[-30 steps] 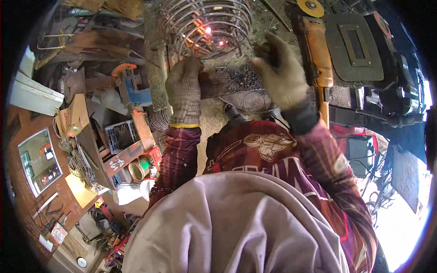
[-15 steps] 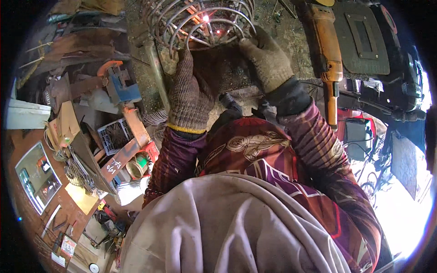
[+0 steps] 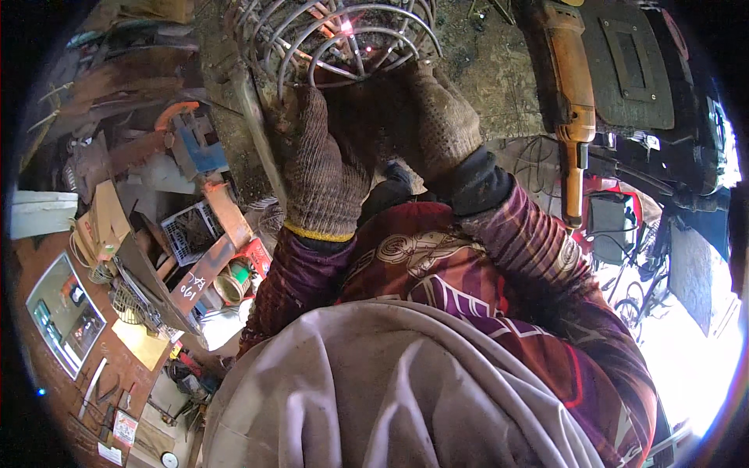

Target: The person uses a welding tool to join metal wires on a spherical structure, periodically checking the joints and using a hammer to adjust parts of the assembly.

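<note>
A cage of bent round metal rods (image 3: 360, 37) stands at the top of the view, with a bright pinkish glint on an upright rod inside it. My left hand (image 3: 326, 168), in a brown knit glove with a yellow cuff, closes on the cage's near left edge. My right hand (image 3: 443, 121), in a similar soiled glove with a dark cuff, is closed at the near rim, right of the middle; its fingertips are partly hidden by the glove and shadow. Between both hands the space is dark, and I cannot make out what lies there.
An orange angle grinder (image 3: 576, 117) lies to the right on the worn bench (image 3: 499, 86), beside a dark welding shield (image 3: 636, 74). A metal bar (image 3: 261, 132) runs along the left. Further left are a blue tool (image 3: 204, 152), a plastic crate (image 3: 189, 234) and a mirror (image 3: 66, 313).
My right hand has moved left and inward along the near rim, from the rod end toward the middle. The cage sits slightly further left and higher in view. My left hand keeps its hold.
</note>
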{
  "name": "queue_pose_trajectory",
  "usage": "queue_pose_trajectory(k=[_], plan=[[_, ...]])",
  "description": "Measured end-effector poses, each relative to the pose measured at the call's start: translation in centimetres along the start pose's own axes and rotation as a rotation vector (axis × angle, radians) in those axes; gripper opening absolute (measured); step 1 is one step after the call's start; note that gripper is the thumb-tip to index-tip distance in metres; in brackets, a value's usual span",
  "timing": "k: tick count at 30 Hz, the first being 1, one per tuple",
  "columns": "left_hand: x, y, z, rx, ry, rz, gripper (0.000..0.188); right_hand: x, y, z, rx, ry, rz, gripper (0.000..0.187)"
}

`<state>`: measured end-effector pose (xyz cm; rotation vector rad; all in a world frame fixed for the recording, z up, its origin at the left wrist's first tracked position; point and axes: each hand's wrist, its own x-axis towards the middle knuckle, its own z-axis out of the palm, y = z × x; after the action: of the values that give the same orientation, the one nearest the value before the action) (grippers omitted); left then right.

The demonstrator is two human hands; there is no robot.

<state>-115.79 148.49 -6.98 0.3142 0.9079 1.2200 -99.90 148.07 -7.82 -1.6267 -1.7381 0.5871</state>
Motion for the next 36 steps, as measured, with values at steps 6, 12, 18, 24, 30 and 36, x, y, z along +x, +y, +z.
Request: queue_pose_trajectory(k=[6, 12, 18, 24, 30, 36], plan=[[-0.6, 0.5, 2.9, 0.073, 0.140, -0.015, 0.042, 0.4, 0.3, 0.8, 0.828, -0.010, 0.415, 0.036], [-0.7, 0.8, 1.6, 0.094, 0.030, 0.078, 0.042, 0.5, -0.4, 0.2, 0.242, -0.021, 0.249, 0.030], [-0.6, 0.4, 1.0, 0.204, 0.043, 0.153, 0.043, 0.1, 0.4, -0.1, 0.034, -0.035, -0.026, 0.026], [-0.2, 0.4, 1.4, 0.389, 0.020, 0.318, 0.044, 0.8, -0.4, -0.4, 0.948, 0.049, 0.314, 0.027], [-0.2, 1.0, 1.8, 0.059, -0.022, 0.103, 0.044, 0.8, -1.5, -0.9, 1.145, 0.072, 0.375, 0.034], [0.2, 0.7, 1.0, 0.241, 0.105, 0.092, 0.047, 1.6, -1.6, -0.3, 1.261, 0.093, 0.739, 0.043]])
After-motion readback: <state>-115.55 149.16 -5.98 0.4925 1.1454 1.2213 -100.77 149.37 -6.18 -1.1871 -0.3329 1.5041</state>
